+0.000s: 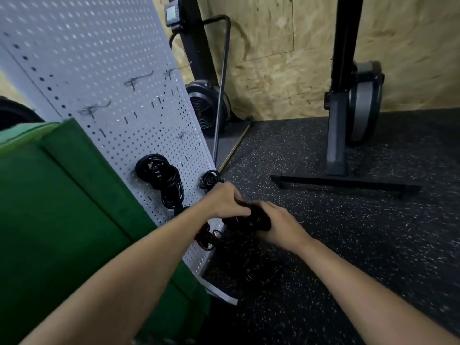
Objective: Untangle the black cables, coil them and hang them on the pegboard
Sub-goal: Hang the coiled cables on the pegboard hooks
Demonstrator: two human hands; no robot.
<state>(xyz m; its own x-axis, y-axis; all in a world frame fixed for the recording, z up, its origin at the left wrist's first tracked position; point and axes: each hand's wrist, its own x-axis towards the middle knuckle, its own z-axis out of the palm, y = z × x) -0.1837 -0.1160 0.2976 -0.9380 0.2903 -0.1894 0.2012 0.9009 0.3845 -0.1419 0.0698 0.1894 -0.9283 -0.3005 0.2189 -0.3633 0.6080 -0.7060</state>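
A white pegboard (pixel 99 70) leans at the left, with several metal hooks on it. A large black coiled cable (pixel 161 178) hangs low on the board, and a smaller coil (pixel 211 179) hangs at its right edge. My left hand (pixel 225 200) and my right hand (pixel 278 225) both grip a bundle of black cable (pixel 251 217) in front of the board's lower right corner. More loose black cable (pixel 209 236) trails below the hands against the board and down to the floor.
A green padded block (pixel 62 207) stands at the left against the pegboard. Two exercise machines (pixel 348 100) stand on the speckled black rubber floor (pixel 348 245) by the wooden wall, one with a long base bar (pixel 346 181) to the right of my hands.
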